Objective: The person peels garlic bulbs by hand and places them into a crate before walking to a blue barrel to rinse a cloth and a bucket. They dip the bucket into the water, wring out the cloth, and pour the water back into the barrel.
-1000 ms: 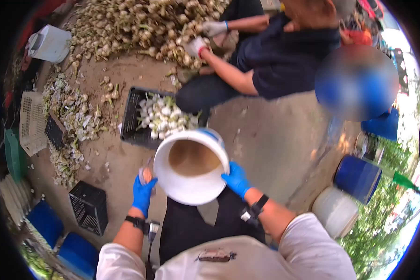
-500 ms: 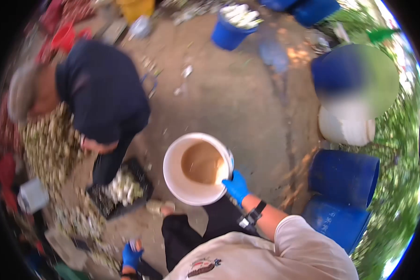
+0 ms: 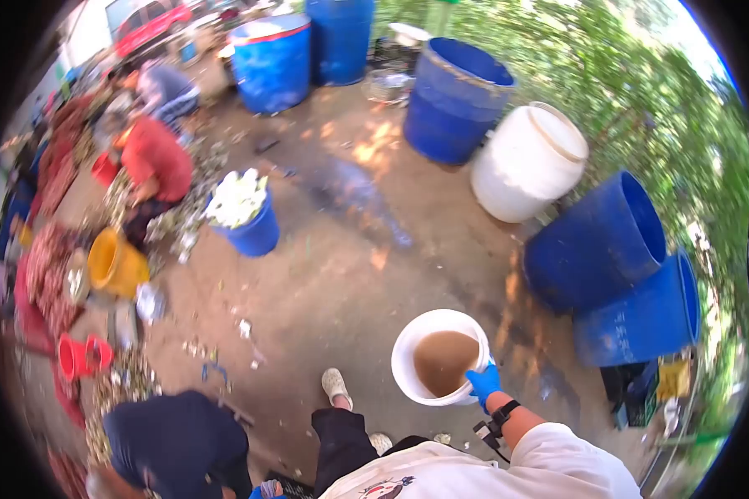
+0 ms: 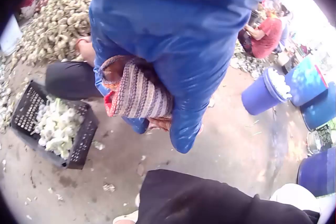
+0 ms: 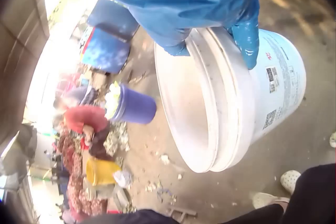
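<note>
My blue-gloved right hand (image 3: 484, 384) grips the rim of a white bucket (image 3: 404, 359) with brownish liquid (image 3: 443, 361) inside. In the right wrist view the gloved fingers of this hand (image 5: 194, 11) hook over the ridged rim of the bucket (image 5: 228, 103), which is tilted there. My left hand (image 4: 163, 29), also in a blue glove, holds a striped knitted item (image 4: 140, 92) between its curled fingers. Only a bit of the left hand (image 3: 268, 490) shows at the bottom edge of the head view, low beside my leg.
Blue barrels (image 3: 595, 241) and a white barrel (image 3: 528, 162) stand to the right. A blue bucket of white produce (image 3: 254, 229) is ahead left. A person in dark clothes (image 3: 179, 441) is bent over at lower left, by a black crate (image 4: 79, 145) of white bulbs.
The view has swung right toward the barrels. The bucket has come away from the crate in my right hand, while my left hand has dropped away from the bucket's side.
</note>
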### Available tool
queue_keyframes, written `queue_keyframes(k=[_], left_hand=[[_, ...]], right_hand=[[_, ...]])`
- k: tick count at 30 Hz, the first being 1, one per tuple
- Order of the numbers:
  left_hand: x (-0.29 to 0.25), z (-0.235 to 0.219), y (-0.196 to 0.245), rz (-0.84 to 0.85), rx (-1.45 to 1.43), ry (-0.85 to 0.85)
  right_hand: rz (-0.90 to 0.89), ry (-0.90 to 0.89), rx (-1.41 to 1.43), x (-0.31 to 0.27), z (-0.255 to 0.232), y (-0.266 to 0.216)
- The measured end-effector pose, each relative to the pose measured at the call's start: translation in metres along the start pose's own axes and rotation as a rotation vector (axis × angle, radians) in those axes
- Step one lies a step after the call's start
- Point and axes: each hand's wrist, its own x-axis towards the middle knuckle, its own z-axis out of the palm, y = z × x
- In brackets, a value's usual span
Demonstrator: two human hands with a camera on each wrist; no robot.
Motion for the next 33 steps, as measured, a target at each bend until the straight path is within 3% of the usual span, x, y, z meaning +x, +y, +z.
queue_keyframes(k=[1, 3, 4, 7, 9, 11, 13, 14, 16, 17, 19, 20, 23, 27, 29, 31, 33], left_hand=[[0.025, 0.002, -0.034, 0.179, 0.211, 0.069], [0.094, -0.014, -0.086, -0.261, -1.013, -0.256], [0.118, -0.01, -0.12, -0.216, -0.997, -0.258], [0.219, 0.005, -0.208, 0.107, -0.235, 0.095], [0.29, -0.013, -0.274, 0.13, -0.369, -0.225], [0.386, 0.03, -0.343, -0.45, -0.652, -0.959], [0.465, 0.025, -0.388, -0.744, -1.13, -0.504], [0.521, -0.003, -0.405, -0.722, -1.123, -0.506], [0.626, -0.084, -0.413, -0.802, -1.325, -0.351], [0.667, -0.086, -0.409, -0.788, -1.334, -0.342], [0.736, -0.087, -0.423, -0.921, -1.341, -0.578], [0.764, -0.067, -0.429, -0.538, -1.02, -0.446], [0.874, -0.169, -0.419, -0.528, -1.235, -0.576], [0.972, -0.139, -0.447, -0.441, -1.25, -0.609], [1.029, -0.157, -0.457, -0.428, -1.268, -0.638], [1.088, -0.156, -0.475, -0.391, -1.156, -0.719], [1.147, -0.134, -0.496, -0.337, -1.133, -0.727]], right_hand=[[-0.005, 0.003, 0.129, 0.005, -0.016, -0.012], [0.129, 0.099, 0.186, 0.01, -0.046, -0.046], [0.186, 0.111, 0.309, 0.002, -0.058, -0.067], [0.313, 0.351, 0.325, 0.025, -0.098, -0.102], [0.321, 0.395, 0.451, 0.048, -0.132, -0.104], [0.318, 0.528, 0.599, 0.05, -0.15, -0.147], [0.337, 0.561, 0.751, 0.08, -0.176, -0.147], [0.332, 0.518, 0.807, 0.095, -0.19, -0.152], [0.336, 0.524, 0.818, 0.124, -0.208, -0.145], [0.305, 0.514, 0.832, 0.148, -0.224, -0.154], [0.343, 0.545, 0.859, 0.167, -0.239, -0.213], [0.358, 0.551, 0.806, 0.181, -0.249, -0.237], [0.359, 0.548, 0.793, 0.221, -0.289, -0.291], [0.151, 0.495, 0.718, 0.294, -0.353, -0.398], [0.014, 0.552, 0.693, 0.333, -0.372, -0.476], [0.043, 0.62, 0.559, 0.39, -0.419, -0.504], [-0.03, 0.519, 0.672, 0.435, -0.444, -0.589]])
